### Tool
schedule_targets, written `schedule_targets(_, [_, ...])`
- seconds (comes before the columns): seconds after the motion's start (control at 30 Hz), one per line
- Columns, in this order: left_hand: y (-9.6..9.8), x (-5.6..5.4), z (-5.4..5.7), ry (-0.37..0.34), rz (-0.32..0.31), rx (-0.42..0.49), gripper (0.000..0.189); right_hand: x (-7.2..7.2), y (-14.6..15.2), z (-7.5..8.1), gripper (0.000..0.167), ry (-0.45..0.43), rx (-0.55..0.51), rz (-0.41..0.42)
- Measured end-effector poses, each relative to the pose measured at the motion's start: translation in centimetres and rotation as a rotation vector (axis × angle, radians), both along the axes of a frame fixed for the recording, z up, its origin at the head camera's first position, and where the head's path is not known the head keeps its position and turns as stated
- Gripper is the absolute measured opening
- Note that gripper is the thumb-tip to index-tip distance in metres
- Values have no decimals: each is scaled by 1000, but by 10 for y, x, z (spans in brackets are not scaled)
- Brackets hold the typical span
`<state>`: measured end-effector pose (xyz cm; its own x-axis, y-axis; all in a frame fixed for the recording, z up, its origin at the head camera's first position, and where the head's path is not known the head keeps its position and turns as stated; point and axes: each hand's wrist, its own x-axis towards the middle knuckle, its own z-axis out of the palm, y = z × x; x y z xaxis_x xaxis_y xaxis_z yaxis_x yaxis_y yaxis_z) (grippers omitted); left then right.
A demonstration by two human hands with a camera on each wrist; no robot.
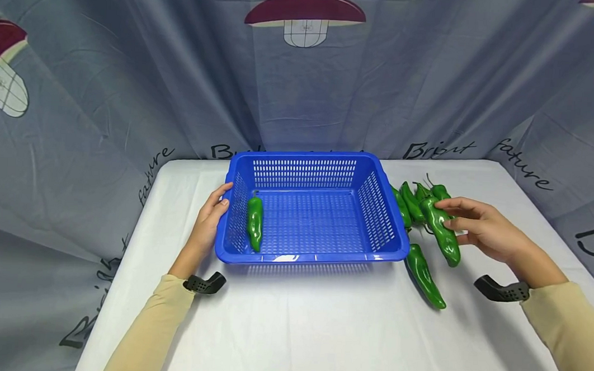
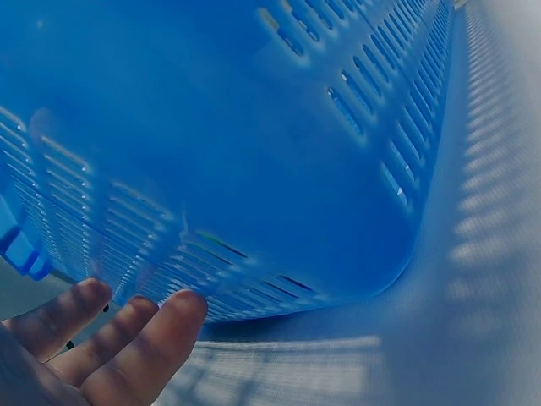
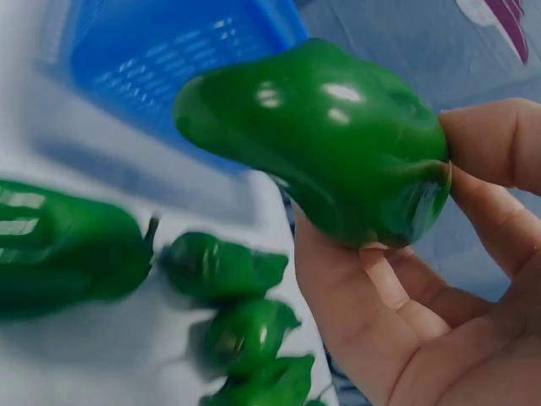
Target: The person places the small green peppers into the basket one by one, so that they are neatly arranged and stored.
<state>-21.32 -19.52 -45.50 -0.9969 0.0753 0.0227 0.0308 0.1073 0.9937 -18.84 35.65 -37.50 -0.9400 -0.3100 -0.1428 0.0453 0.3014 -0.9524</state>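
A long green pepper (image 1: 442, 231) is pinched between the thumb and fingers of my right hand (image 1: 486, 226), held above the white table at the right. In the right wrist view this pepper (image 3: 330, 135) fills the upper middle, its wider end at the fingertips. My left hand (image 1: 208, 225) rests against the left side of a blue plastic basket (image 1: 308, 259). Seen from the left wrist, fairly straight fingers (image 2: 161, 347) touch its slotted outer wall (image 2: 254, 169). Inside the basket, near its left wall, lies one green pepper (image 1: 255, 222).
Several green peppers (image 1: 412, 203) lie clustered right of the basket, partly behind the held one. Another pepper (image 1: 425, 279) lies nearer the front, its upper end close to the basket's corner. A grey printed curtain (image 1: 181, 78) hangs behind the white-covered table (image 1: 289, 331).
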Motion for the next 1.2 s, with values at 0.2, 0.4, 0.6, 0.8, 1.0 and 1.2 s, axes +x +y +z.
schedule_targets(0.2, [0,0,-1,-4,3,0,49,-15,-22,13,42,-49,45,-8])
schedule_targets(0.4, [-1,0,-1,-7,4,0,49,-26,-45,25,37,-97,40,21])
schedule_targets(0.6, [-1,-1,-1,-2,-3,11,49,-33,-75,36,32,-152,1,35])
schedule_targets(0.8, [-1,0,0,-3,-1,5,49,-40,-105,42,26,-192,-5,51])
schedule_targets(1.0, [-1,0,1,-2,-1,-1,50,-48,-127,43,33,-214,30,43])
schedule_targets(1.2, [0,0,0,-2,1,5,49,-59,-145,34,42,-240,11,49])
